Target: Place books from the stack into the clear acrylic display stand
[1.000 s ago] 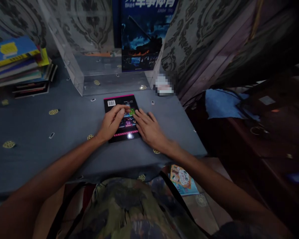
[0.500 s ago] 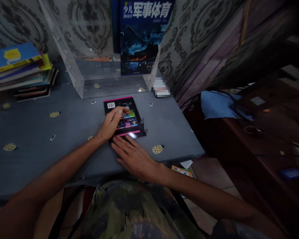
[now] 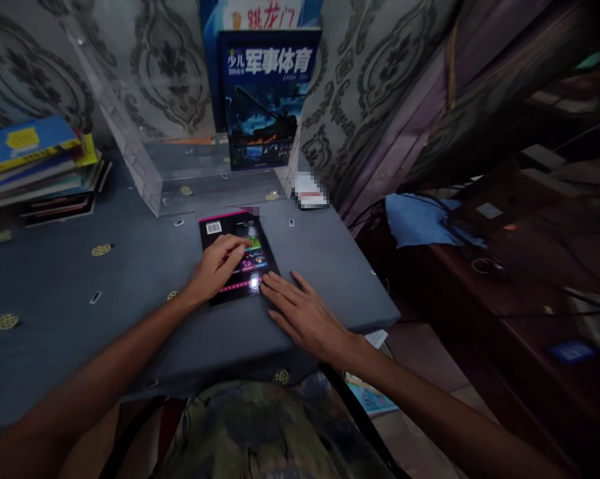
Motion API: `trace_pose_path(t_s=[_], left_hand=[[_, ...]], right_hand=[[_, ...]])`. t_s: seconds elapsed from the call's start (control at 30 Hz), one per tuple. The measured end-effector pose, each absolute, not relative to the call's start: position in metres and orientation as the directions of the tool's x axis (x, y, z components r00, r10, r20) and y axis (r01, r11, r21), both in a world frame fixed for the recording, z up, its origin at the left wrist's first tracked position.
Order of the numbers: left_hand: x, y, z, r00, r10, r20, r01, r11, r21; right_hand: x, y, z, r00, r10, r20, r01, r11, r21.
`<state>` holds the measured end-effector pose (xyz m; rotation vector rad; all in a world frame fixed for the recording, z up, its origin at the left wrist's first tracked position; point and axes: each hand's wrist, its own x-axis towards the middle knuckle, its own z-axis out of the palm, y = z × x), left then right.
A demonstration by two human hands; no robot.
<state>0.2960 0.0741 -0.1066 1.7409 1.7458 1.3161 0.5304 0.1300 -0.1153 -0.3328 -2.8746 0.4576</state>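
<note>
Black booklet (image 3: 237, 256) with pink edge strips lies flat on the blue-grey tablecloth (image 3: 80, 293), back cover up, barcode at its far left corner. It sits just in front of the clear acrylic stand (image 3: 180, 179), slightly skewed to the table edge.

Left hand (image 3: 215, 266): palm down on the booklet's left half, fingers loosely curled, fingertips resting near the coloured pictures at the cover's centre. Nothing pinched; it presses flat.

Right hand (image 3: 302, 313): flat on the cloth just beside the booklet's near right corner, fingers spread and extended, fingertips touching or nearly touching the cover's edge; which of the two cannot be told. It holds nothing.

Inside the acrylic stand: a dark blue book (image 3: 265, 100) stands upright against the patterned wall, another book partly visible behind it.

Far left of the table: a stack of books (image 3: 40, 169), well apart from both hands.

Right of the table, lower down: a blue cloth (image 3: 420, 219) on dark furniture. On the floor near the right forearm, a colourful booklet (image 3: 372, 399), partly hidden.
</note>
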Motion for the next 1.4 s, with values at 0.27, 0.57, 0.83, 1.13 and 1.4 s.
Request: trace_pose_path(t_s=[0.27,0.57,0.83,1.13,1.4], left_hand=[[0.266,0.076,-0.109,-0.067,0.939,0.338,0.809,-0.147,0.57],[0.231,0.079,-0.136,-0.135,0.914,0.382,0.92,-0.028,0.392],[0.236,0.079,-0.144,-0.092,0.903,0.419,0.963,-0.026,0.268],[0.262,0.053,-0.139,0.017,0.91,0.414,0.99,-0.072,0.117],[0.295,0.013,-0.138,0.078,0.912,0.403,0.993,-0.105,0.046]], right_hand=[[0.517,0.149,-0.107,-0.953,0.258,0.158,0.202,0.931,-0.304],[0.468,0.188,-0.104,-0.949,0.29,0.12,0.238,0.914,-0.33],[0.44,0.206,-0.106,-0.926,0.343,0.154,0.281,0.903,-0.325],[0.472,0.176,-0.115,-0.912,0.352,0.212,0.271,0.903,-0.333],[0.518,0.142,-0.11,-0.95,0.27,0.159,0.195,0.906,-0.376]])
